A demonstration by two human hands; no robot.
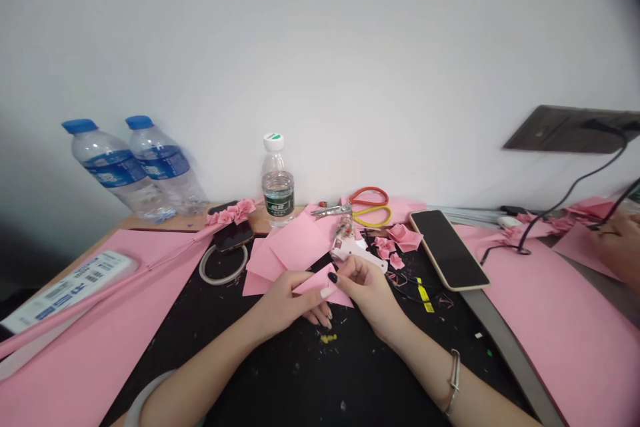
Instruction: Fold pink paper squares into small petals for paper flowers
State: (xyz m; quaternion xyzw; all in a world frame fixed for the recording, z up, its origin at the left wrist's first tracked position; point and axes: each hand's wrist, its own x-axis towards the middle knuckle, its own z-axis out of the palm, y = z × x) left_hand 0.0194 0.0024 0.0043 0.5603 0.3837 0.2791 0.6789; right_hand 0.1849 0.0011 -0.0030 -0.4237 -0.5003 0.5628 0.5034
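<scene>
A small folded piece of pink paper (316,282) is held between my two hands above the black mat (280,373). My left hand (293,300) grips its left side, thumb on top and fingers underneath. With thumb and forefinger, my right hand (361,287) pinches its right edge. Just behind the hands lie loose pink paper sheets (300,243) and a pale pink glue gun (363,255), partly hidden by my right hand. Folded pink paper flowers (404,237) rest to the right of the glue gun.
Scissors (371,207) with red and yellow handles lie behind. A water bottle (279,187) stands by the wall; two larger bottles (160,167) lean at left. A phone (450,250) and a tape roll (223,264) flank the work. Another person's hand (620,247) is at far right.
</scene>
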